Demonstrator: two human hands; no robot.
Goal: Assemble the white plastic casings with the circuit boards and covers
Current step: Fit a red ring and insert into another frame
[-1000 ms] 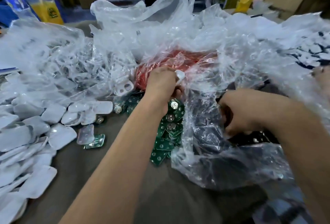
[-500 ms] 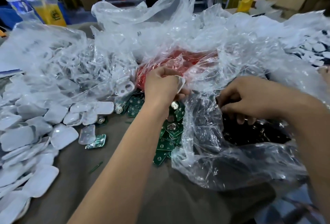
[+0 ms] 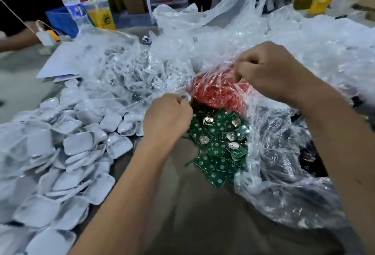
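Dozens of white casings (image 3: 77, 145) lie heaped on the left of the bench (image 3: 194, 210), spilling out of a clear bag (image 3: 113, 76). Behind them stand a water bottle (image 3: 74, 8) with a blue label and a yellow drink cup (image 3: 101, 14); the print on both is too blurred to read. Toward the middle, the left hand (image 3: 167, 117) is curled with its fingertips pinching a small white piece (image 3: 185, 98) at the edge of the clear bag, probably a single casing part, though it is mostly hidden. Just right of that hand lies a pile of green circuit boards (image 3: 220, 145), several carrying round silver coin cells whose stamping is too small to make out. Above the boards sits a bag of red parts (image 3: 215, 94). The right hand (image 3: 269, 69) is bunched into a fist, pinching the clear plastic over the red parts and lifting it. Farther right a bag of dark parts (image 3: 284, 153) lies crumpled, its contents unclear.

The step looks like gathering parts: one casing piece is in the left hand, and the right seems to be opening the way to the red parts. Next, a board likely has to be picked from the green pile and seated in the casing, which calls for freeing the right hand from the plastic.
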